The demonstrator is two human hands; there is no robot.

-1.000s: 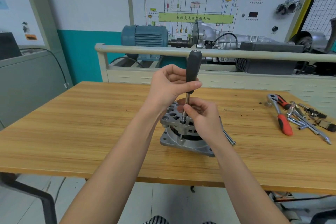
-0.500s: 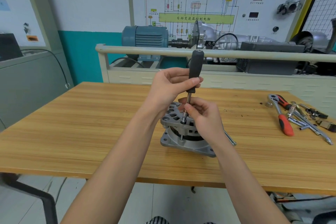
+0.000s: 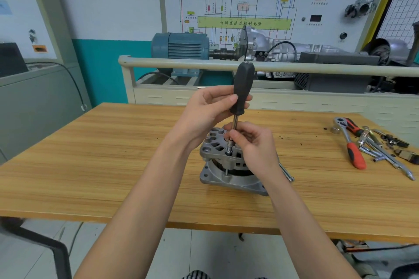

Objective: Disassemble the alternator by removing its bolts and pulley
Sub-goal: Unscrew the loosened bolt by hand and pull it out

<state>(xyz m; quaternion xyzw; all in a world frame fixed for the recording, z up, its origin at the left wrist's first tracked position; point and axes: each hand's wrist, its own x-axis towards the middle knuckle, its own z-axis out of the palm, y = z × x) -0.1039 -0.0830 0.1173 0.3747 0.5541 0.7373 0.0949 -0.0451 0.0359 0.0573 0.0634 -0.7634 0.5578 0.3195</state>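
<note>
A grey metal alternator stands upright in the middle of the wooden table. A nut driver with a black handle stands upright over it, its socket seated on a through bolt at the housing's near edge. My left hand grips the lower part of the handle with thumb and fingers. My right hand pinches the driver's thin shaft just above the socket and covers the alternator's right side.
A loose long bolt lies on the table just right of the alternator. A red-handled ratchet and several chrome extensions and sockets lie at the right. A rail and a motor test rig stand behind the table.
The driver handle has tilted slightly to the right and my left fingers have shifted round it. The alternator has not moved.
</note>
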